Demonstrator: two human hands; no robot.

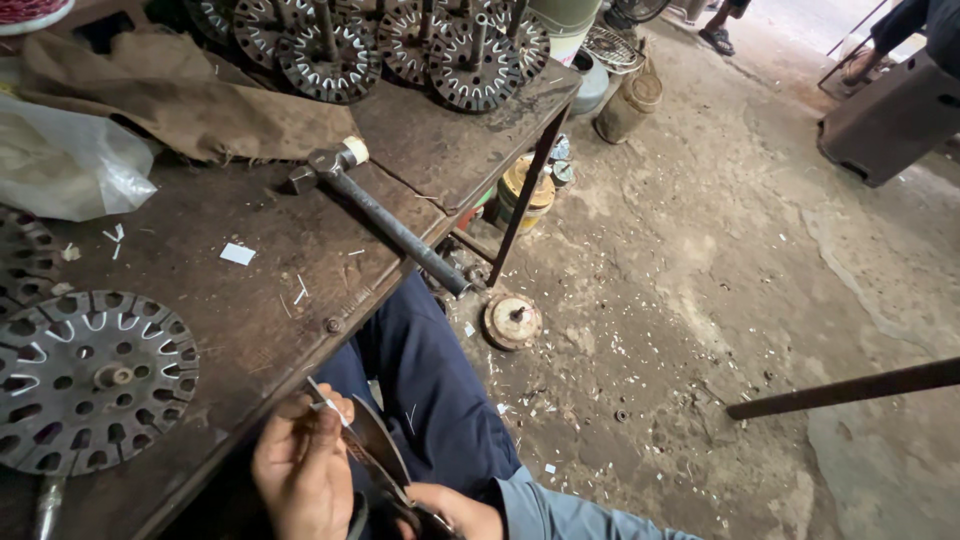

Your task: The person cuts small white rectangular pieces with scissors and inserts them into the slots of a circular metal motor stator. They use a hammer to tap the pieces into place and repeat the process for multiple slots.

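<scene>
My left hand (300,470) pinches a thin white strip (326,402) between thumb and fingers, just off the front edge of the wooden bench (260,300). My right hand (455,512), in a grey-blue sleeve, grips the handles of dark scissors (380,450). Their blades reach up to the strip. Both hands hover over my lap in dark blue trousers (430,390). The handles are partly hidden by my fingers.
A slotted metal disc (90,375) lies on the bench at left, with a hammer (390,220) across the corner. Several more discs (400,45), a brown cloth (170,95) and a plastic bag (65,160) sit behind. A rusty round part (512,322), tins (527,190) and a metal bar (850,388) are on the floor.
</scene>
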